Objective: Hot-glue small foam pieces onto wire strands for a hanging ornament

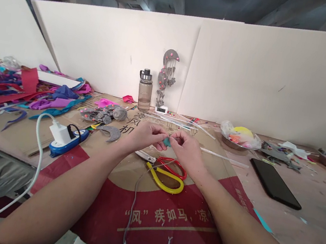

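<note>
My left hand point(150, 135) and my right hand point(188, 148) meet over the cardboard, fingertips pinched together. Between them shows a small teal piece point(167, 141), mostly hidden by the fingers, so its kind is unclear. A grey cord point(133, 200) runs from below the hands toward me. Scissors point(166, 185) with one yellow and one red handle lie just beneath the hands. Left of my left hand rests a grey felt crescent point(111, 133), with a ball of grey yarn point(120, 113) and grey felt pieces point(98, 114) behind it.
A water bottle point(144, 94) stands at the back beside a hanging grey moon ornament point(168, 71). A blue power strip point(69, 141) with a white cable sits left. Right are a phone point(274, 182) and a filled bowl point(236, 142). Coloured cloth point(58, 92) heaps far left.
</note>
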Motion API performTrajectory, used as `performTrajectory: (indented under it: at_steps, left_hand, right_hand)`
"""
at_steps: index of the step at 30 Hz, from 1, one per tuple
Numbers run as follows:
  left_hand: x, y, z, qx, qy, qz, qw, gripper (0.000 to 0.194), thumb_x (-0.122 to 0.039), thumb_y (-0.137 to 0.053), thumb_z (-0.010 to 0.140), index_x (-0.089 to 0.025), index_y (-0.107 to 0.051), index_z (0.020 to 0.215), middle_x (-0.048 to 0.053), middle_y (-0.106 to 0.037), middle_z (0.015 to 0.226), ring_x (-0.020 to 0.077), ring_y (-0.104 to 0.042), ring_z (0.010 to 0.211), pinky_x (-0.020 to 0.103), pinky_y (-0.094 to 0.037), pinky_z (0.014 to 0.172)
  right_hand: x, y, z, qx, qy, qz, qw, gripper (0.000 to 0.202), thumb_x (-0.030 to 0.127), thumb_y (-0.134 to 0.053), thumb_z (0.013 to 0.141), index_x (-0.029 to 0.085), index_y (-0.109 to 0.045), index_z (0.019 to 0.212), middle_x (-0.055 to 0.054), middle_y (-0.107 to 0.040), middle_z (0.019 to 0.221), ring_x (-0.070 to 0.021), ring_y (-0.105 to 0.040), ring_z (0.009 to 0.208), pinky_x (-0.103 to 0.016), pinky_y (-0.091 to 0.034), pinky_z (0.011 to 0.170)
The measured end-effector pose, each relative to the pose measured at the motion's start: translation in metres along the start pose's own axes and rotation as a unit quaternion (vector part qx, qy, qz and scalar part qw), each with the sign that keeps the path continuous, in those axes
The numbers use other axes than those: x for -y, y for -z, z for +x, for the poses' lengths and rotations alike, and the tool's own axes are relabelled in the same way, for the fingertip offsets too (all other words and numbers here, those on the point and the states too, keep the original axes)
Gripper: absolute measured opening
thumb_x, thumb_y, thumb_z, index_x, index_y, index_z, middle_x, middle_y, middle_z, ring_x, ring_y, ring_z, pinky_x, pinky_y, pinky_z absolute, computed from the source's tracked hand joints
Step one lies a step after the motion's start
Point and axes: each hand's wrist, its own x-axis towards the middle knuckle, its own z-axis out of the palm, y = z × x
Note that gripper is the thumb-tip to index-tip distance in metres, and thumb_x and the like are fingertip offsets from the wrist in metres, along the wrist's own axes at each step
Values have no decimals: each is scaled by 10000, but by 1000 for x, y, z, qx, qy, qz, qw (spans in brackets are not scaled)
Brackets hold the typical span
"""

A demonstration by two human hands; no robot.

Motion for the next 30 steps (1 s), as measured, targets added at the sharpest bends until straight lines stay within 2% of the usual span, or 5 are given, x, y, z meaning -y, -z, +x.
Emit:
performTrajectory:
  at_steps: [11,16,21,26,30]
  left_hand:
    - [7,-1,3,-48,-30,50,997,97,-214,-666,736,-121,-694,749,54,-703,611,137,-662,535,230,-560,549]
    - [11,7,7,-166,-70,106,978,64,-200,-638,719,-144,-666,732,21,-682,582,130,-656,528,205,-540,528]
    - [15,37,13,-317,-72,80,942,104,-230,-617,723,-136,-659,732,23,-674,597,133,-650,513,189,-499,463]
    - [26,72,19,-408,-72,-157,896,90,-215,-645,700,-138,-613,734,-5,-644,641,115,-653,532,138,-401,369]
    - [28,88,22,-436,-46,-341,831,87,-136,-617,728,-142,-543,681,-31,-556,523,105,-663,570,109,-414,396]
  right_hand:
    - [2,-1,-4,-5,47,-22,999,100,259,-534,813,193,-591,763,21,-576,683,-121,-486,629,-256,-362,614]
    - [5,-1,-6,2,85,-49,995,119,236,-503,859,189,-611,872,-12,-628,834,-146,-530,772,-273,-383,717]
    - [7,-1,-7,7,96,-31,995,196,300,-477,904,193,-604,799,-2,-617,773,-145,-525,750,-270,-383,720]
    - [15,6,-10,10,106,24,994,230,347,-474,919,194,-633,852,-1,-635,801,-135,-531,738,-253,-390,691]
    - [32,14,-17,99,158,56,981,231,359,-502,911,204,-670,872,3,-647,804,-126,-549,736,-240,-405,692]
